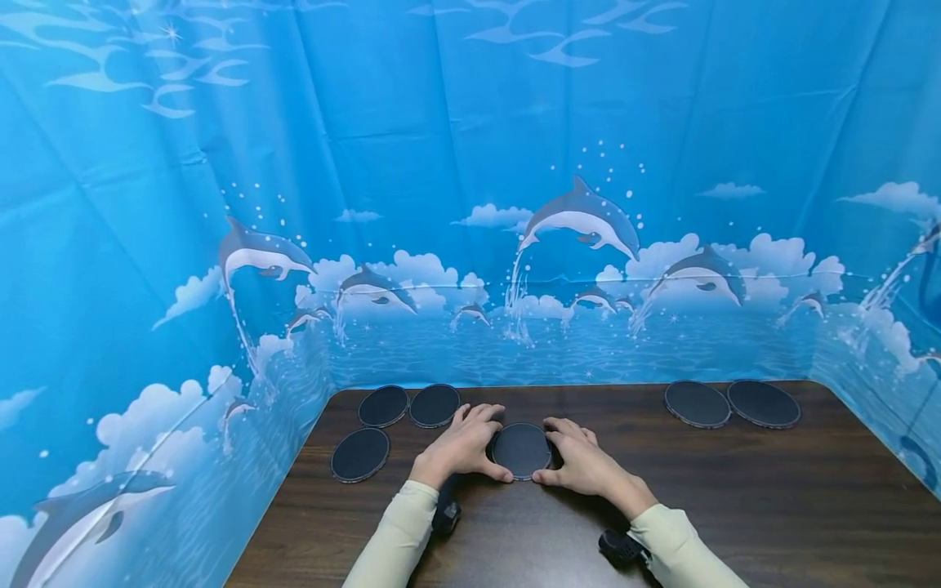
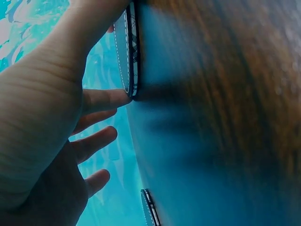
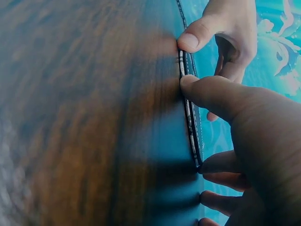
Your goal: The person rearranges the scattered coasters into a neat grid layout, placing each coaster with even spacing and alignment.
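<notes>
A round black coaster (image 1: 521, 451) with a stitched edge lies flat, close over the table, between both hands. My left hand (image 1: 466, 443) holds its left side, thumb at the near edge and fingers spread round toward the far edge. On the opposite side my right hand (image 1: 581, 459) grips the rim in the same way. In the left wrist view, a fingertip meets the rim of the coaster (image 2: 133, 52), while the other fingers stand apart. The right wrist view shows both thumbs close together along the edge of the coaster (image 3: 189, 110).
Left of the hands lie three more black coasters, two at the back (image 1: 384, 406) (image 1: 434, 406) and one nearer (image 1: 360, 454). Two others (image 1: 697, 403) (image 1: 763, 403) sit side by side at the back right. A blue dolphin-print curtain (image 1: 470, 343) borders the dark wooden table (image 1: 735, 498).
</notes>
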